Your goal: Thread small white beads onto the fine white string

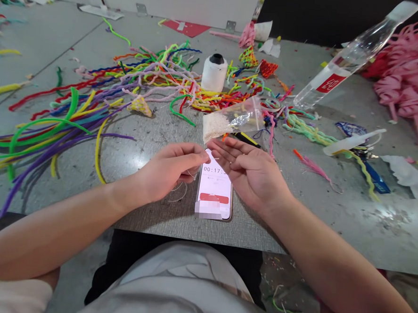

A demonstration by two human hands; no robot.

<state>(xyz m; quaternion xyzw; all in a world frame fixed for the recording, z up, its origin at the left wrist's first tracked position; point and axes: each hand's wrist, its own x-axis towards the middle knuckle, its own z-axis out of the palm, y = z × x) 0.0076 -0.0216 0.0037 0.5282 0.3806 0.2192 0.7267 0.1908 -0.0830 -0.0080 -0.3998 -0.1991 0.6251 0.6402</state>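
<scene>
My left hand [175,166] is closed in a pinch above the table, and a thin thread [180,195] loops down below it. What sits at its fingertips is too small to make out. My right hand [252,171] is palm up with its fingers partly curled, small white bits showing near the fingertips. Between and below both hands lies a phone [216,185] with a running timer. Just beyond the fingertips, a clear zip bag [232,120] of small white beads rests on the table.
Many coloured pipe cleaners [110,84] spread across the left and middle. A white thread spool [214,74] stands behind the bag. A clear bottle [345,61] leans at the right, near pink strips [412,70]. A glue-like white tube [353,141] lies at right.
</scene>
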